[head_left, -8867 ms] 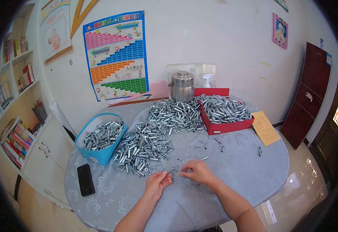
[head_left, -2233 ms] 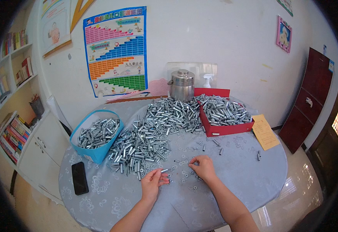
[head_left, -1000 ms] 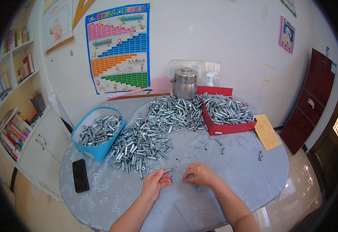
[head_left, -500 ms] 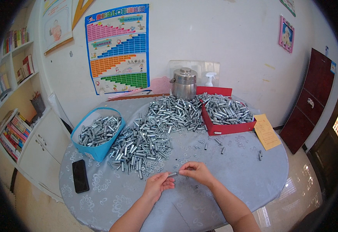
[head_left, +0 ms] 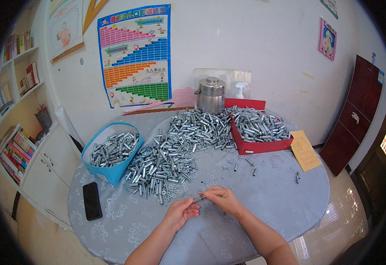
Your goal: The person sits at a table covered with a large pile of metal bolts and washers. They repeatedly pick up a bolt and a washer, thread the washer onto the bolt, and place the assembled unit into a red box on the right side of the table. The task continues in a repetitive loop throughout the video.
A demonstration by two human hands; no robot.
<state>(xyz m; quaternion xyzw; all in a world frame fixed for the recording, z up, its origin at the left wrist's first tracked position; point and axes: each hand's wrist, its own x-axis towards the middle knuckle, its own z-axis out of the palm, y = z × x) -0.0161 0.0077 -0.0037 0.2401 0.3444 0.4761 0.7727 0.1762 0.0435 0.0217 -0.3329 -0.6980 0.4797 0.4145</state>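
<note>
Over the near middle of the table, my left hand (head_left: pixel 180 213) pinches one end of a small silver expansion bolt (head_left: pixel 197 199) between thumb and fingers. The fingers of my right hand (head_left: pixel 222 200) close round its other end and partly cover it. Just beyond my hands spreads a large pile of loose metal bolts and sleeves (head_left: pixel 162 165). Small washers (head_left: pixel 174 191) lie scattered along the pile's near edge.
A blue fabric bin (head_left: pixel 109 173) full of metal parts stands left, near a black phone (head_left: pixel 92 201). At the right are a red box (head_left: pixel 263 147) of similar parts and a yellow paper (head_left: pixel 307 152). A steel pot (head_left: pixel 211 98) and white spray bottle (head_left: pixel 240 90) stand behind.
My right hand has shifted slightly left along the bolt, and its fingers now cover more of it. My left hand stays almost still.
</note>
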